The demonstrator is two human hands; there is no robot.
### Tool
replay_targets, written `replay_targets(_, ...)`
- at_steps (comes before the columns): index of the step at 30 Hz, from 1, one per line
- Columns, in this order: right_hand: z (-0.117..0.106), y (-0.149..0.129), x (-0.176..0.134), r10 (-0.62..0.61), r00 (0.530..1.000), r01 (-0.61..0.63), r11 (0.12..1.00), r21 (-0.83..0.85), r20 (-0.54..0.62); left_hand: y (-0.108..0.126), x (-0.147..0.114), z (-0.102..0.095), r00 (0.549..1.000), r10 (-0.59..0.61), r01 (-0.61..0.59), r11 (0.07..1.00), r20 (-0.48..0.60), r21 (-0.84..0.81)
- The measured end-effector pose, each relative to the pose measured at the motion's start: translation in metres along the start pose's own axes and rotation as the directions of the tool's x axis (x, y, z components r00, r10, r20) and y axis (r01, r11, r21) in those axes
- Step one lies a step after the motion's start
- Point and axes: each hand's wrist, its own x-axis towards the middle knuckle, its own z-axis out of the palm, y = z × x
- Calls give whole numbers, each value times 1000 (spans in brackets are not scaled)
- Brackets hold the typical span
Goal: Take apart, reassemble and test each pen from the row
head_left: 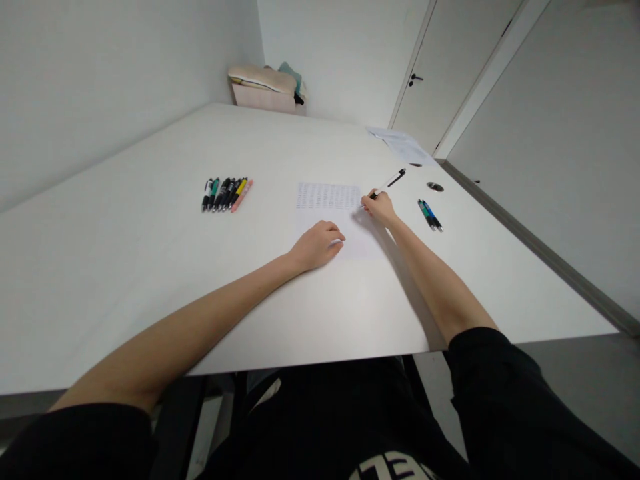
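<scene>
A sheet of paper [327, 217] lies on the white table, its upper part filled with rows of small handwriting too fine to read. My left hand [316, 245] rests on the lower left of the sheet, fingers loosely bent and thumb apart, holding nothing. A white-and-black pen [395, 178] is gripped in my right hand [380, 207]. The pen slants up to the right, and its tip meets the paper near the right end of the lowest written row.
Several pens [225, 195] lie in a row to the left. Two more pens [430, 215] lie at the right, near a round metal table fitting [435, 187]. Loose papers [400, 145] are at the far right edge. Beyond the table stands a pale cabinet [265, 98] topped with cloth items.
</scene>
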Motion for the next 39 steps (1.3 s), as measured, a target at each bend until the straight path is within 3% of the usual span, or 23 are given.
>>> replay_targets(4, 5, 1, 6, -59, 997, 55, 994, -95, -41, -1, -2, 2, 999, -10, 10, 1000, 32, -4)
replay_targets(13, 20, 10, 15, -150, 989, 149, 984, -103, -8, 1, 0, 2, 998, -20, 19, 1000, 59, 6)
replay_targets(39, 18, 9, 15, -172, 984, 177, 970, -166, 45, 2, 1, 3, 999, -10, 11, 1000, 39, -7)
